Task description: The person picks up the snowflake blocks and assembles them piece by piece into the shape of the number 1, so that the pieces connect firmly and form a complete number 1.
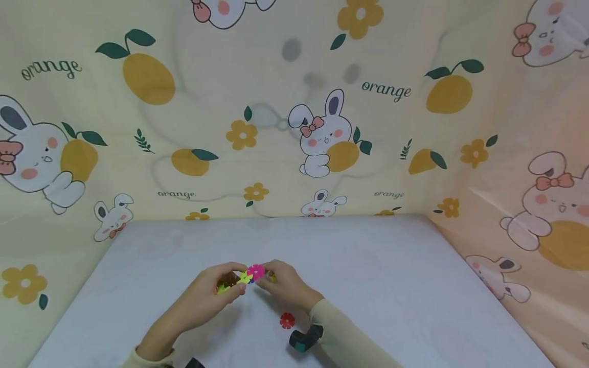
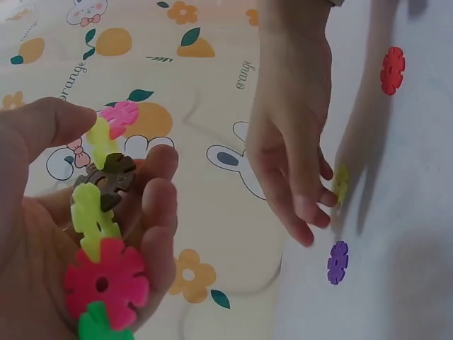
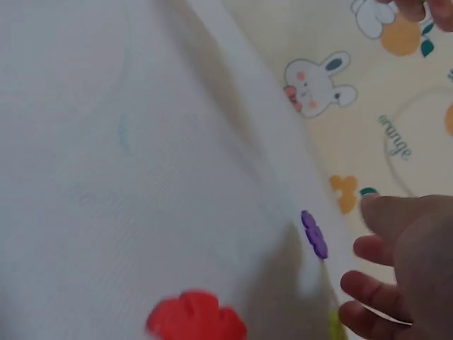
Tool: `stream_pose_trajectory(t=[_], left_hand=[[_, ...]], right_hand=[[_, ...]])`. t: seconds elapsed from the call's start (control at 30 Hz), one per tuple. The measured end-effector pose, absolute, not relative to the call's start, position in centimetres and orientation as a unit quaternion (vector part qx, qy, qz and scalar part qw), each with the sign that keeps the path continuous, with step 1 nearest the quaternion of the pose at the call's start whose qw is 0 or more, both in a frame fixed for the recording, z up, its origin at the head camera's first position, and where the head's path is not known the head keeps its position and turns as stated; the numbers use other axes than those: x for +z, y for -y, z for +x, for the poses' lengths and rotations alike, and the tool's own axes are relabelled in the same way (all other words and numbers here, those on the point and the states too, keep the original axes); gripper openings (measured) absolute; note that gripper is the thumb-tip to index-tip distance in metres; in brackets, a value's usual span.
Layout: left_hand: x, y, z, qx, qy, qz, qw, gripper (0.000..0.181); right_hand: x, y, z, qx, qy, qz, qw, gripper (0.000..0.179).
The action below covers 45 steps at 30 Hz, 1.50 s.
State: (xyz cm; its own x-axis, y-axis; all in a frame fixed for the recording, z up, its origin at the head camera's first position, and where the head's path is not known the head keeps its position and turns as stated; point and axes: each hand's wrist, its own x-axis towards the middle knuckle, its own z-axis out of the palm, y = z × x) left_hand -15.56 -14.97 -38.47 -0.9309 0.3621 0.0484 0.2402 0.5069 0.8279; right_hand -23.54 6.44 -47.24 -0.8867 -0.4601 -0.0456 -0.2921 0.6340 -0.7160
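Note:
My left hand point(image 1: 202, 295) holds a chain of interlocking plastic flower discs between thumb and curled fingers. Along the chain, the left wrist view shows a pink disc point(image 2: 123, 117), a yellow disc point(image 2: 102, 142), a brown disc point(image 2: 113, 183), another yellow disc point(image 2: 92, 216), a deep pink disc point(image 2: 120, 276) and a green disc point(image 2: 102, 324). My right hand point(image 1: 291, 286) hovers close by with loosely bent fingers and nothing between them. Near its fingertips in the left wrist view are a loose yellow disc point(image 2: 341, 183) and a purple disc point(image 2: 337, 262).
On the white tabletop point(image 1: 391, 286), a red disc point(image 1: 287, 320) lies near the right wrist. Beside it, a black wrist device point(image 1: 306, 338) shows at the right sleeve. A patterned cloth point(image 1: 207, 102) with rabbits and oranges hangs behind the table and along its sides.

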Motion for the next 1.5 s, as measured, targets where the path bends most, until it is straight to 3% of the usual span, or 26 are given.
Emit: stream_pose_trajectory(t=[0.6,0.9,1.17,1.5], left_hand=[[-38.4,14.8,-15.5,0.463,-0.866,0.177,0.066,0.037],[-38.9,14.6,-15.5,0.486,-0.849,0.195,0.069,0.031],[-39.0,14.4,-15.4,0.493,-0.843,0.207,0.064,0.024],[-39.0,14.2,-15.2,0.486,-0.847,0.215,0.035,0.027]], right_hand=[[-48.4,-3.6,-24.5,-0.246,-0.937,-0.249,0.005,0.033],[-46.3,-6.0,-23.7,-0.408,-0.89,-0.191,0.072,0.033],[-43.6,-8.4,-22.4,-0.515,-0.82,-0.242,0.059,0.031],[-41.2,-9.6,-21.1,-0.58,-0.778,-0.224,0.087,0.035]])
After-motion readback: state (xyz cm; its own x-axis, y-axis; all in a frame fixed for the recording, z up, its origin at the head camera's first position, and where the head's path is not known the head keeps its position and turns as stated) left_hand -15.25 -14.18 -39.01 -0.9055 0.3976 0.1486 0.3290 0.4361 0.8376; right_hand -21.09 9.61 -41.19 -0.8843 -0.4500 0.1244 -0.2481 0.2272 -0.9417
